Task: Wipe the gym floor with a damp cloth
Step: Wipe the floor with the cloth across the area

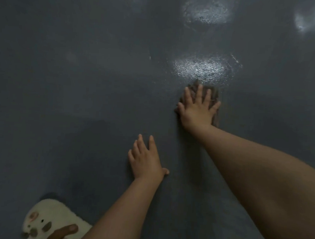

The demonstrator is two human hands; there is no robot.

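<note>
Two bare hands were flat on the dark grey floor (81,97), no readable writing or labels anywhere. Right hand (197,110) lay with fingers spread straight, pressing a brownish, crumpled cloth (215,96) against the floor just below a glossy wet patch (199,66) with pebbly texture. Left hand (147,161) was open, palm down on bare floor, nearer the body and apart from the cloth. Cream fuzzy slipper (47,217) with animal-face spots sat at the lower left edge. Wide open floor lay left and ahead, more shiny patches near the top edge
</note>
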